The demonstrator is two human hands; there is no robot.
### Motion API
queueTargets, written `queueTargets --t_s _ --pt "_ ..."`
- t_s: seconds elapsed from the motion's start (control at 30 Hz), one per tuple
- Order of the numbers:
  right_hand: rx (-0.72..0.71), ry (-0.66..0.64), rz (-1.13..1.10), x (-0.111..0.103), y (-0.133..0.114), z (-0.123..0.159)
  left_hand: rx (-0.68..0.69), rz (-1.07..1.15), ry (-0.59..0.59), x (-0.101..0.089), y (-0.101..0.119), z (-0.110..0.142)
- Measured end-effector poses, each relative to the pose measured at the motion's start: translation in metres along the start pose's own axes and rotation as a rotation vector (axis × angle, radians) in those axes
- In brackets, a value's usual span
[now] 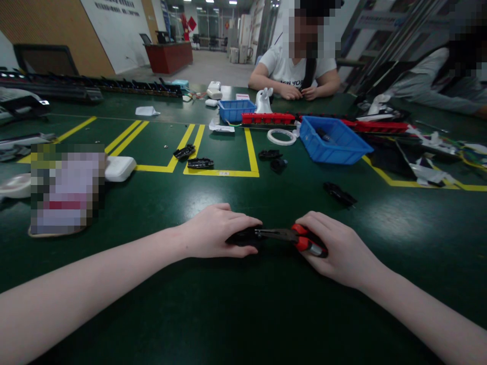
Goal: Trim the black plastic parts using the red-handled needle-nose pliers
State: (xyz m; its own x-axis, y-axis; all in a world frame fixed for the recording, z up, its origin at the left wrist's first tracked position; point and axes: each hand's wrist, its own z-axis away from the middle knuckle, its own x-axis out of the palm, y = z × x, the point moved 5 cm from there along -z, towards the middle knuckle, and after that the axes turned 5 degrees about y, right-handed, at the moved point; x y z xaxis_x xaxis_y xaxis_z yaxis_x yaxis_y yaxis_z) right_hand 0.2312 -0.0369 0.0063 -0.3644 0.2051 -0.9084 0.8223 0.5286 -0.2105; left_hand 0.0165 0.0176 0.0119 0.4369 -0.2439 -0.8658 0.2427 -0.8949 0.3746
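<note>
Near the middle of the green table, my left hand [218,233] grips a small black plastic part [245,236] between thumb and fingers. My right hand [337,248] is wrapped round the red-and-black handles of a pair of long-nose pliers [279,233]. The jaws of the pliers point left and meet the right end of the black part; whether they clamp a piece of it is too small to tell. Much of the black part is hidden by my fingers. Another black part [340,194] lies beyond my right hand.
Several black parts, among them one black piece [200,163], lie by the yellow tape lines. A blue bin [331,142], a tape roll [281,136] and a smaller blue bin [236,110] stand farther back. A phone [68,192] is at left. Across the table sits a person [297,71].
</note>
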Motion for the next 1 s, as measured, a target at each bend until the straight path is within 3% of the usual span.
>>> queueTargets --t_s 0.53,1.0 --pt "-0.080 0.086 0.111 -0.0072 -0.0082 0.0004 -0.020 0.134 -0.081 -0.0003 -0.0017 -0.0017" --pt "-0.043 0.083 0.083 -0.0041 0.0001 -0.0003 -0.044 0.162 -0.087 -0.0014 -0.0023 -0.0025"
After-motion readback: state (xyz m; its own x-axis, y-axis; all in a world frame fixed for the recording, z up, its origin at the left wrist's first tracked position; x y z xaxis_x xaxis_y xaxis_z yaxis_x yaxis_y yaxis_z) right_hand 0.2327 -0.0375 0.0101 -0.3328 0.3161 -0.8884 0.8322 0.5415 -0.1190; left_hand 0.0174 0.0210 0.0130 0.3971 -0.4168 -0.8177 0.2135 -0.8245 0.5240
